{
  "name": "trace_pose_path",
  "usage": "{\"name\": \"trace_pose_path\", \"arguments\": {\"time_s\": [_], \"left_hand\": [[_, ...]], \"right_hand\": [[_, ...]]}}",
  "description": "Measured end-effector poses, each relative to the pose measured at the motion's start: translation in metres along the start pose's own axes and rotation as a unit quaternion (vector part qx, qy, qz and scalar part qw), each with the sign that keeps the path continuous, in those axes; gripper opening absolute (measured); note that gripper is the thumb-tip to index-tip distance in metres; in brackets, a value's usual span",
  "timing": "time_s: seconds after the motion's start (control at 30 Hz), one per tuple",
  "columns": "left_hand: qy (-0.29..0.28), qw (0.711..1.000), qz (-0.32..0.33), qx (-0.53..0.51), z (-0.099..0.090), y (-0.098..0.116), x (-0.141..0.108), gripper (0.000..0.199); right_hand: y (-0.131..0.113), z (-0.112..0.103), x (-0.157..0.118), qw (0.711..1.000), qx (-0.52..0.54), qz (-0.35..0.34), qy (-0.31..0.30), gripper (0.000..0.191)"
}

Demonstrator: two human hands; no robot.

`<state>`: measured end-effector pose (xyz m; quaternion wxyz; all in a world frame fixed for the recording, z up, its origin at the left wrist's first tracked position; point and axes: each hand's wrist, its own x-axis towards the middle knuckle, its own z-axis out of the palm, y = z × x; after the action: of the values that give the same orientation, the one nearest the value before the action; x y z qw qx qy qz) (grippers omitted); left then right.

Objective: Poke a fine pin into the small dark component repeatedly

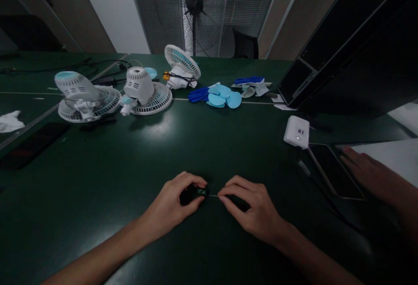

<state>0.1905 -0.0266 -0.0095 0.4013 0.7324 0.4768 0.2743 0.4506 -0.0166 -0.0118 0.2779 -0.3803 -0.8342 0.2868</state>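
My left hand [178,198] is closed, thumb and fingers curled round a small dark green piece [202,192] with light specks. A thin metal rod [213,195] runs from that piece to the fingertips of my right hand [250,202]. My right thumb and forefinger pinch the rod's right end, with the other fingers curled. Both hands are low over the dark green table [156,158], close together. Dim light and my fingers hide most of the green piece, so I cannot tell its kind.
Partly dismantled white fans [153,100] stand at the back left. Light blue fan blades [225,96] and blue gloves [250,80] lie at the back. To the right are a white box [297,131], a cable, a phone [335,171] and another person's hand [369,171].
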Motion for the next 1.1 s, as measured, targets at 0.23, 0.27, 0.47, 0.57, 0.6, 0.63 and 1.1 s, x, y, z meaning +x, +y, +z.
{"name": "trace_pose_path", "arguments": {"time_s": [0.23, 0.27, 0.47, 0.57, 0.6, 0.63, 1.1], "left_hand": [[-0.010, 1.000, 0.010, -0.010, 0.004, -0.003, 0.000, 0.030], [-0.012, 1.000, 0.011, -0.013, 0.004, -0.003, 0.000, 0.030], [-0.023, 1.000, 0.013, -0.009, 0.005, -0.003, -0.001, 0.031], [-0.023, 1.000, 0.014, -0.005, 0.006, -0.003, -0.001, 0.033], [-0.023, 1.000, 0.015, -0.005, 0.006, -0.003, -0.001, 0.033], [-0.023, 1.000, 0.015, -0.004, 0.006, -0.004, -0.001, 0.034], [-0.017, 0.998, 0.021, 0.061, -0.035, -0.030, -0.019, 0.040]], "right_hand": [[0.000, 0.002, 0.000, 0.999, -0.037, -0.011, -0.004, 0.014], [0.000, 0.002, 0.000, 0.999, -0.042, -0.013, -0.006, 0.014], [-0.011, 0.008, 0.007, 0.999, 0.022, -0.016, 0.037, 0.014], [-0.015, 0.010, 0.009, 0.997, 0.055, -0.029, 0.049, 0.014], [-0.015, 0.010, 0.010, 0.997, 0.053, -0.028, 0.054, 0.014], [-0.015, 0.009, 0.010, 0.997, 0.049, -0.023, 0.061, 0.014], [-0.011, 0.005, 0.007, 0.997, 0.052, -0.003, 0.063, 0.013]]}}
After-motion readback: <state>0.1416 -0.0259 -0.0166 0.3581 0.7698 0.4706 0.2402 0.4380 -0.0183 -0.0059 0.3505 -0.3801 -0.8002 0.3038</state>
